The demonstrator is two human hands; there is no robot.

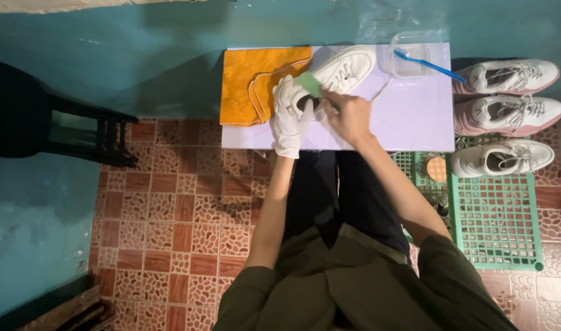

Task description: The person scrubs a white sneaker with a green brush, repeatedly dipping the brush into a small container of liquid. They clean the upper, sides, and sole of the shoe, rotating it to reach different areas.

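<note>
Smooth white leather-like sneaker (344, 68), orange cloth (256, 83), clear plastic tub (410, 58), possibly cotton glove (288, 116)

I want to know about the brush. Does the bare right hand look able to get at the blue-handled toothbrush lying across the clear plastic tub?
Probably yes: the right hand would have to drop its green pad; nothing blocks the toothbrush.

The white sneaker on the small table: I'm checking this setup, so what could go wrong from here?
1. The white lace-up sneaker sits near the white table's far edge; pressure from the right hand might push it off.
2. The blue toothbrush overhangs the clear plastic tub and could tip out.
</note>
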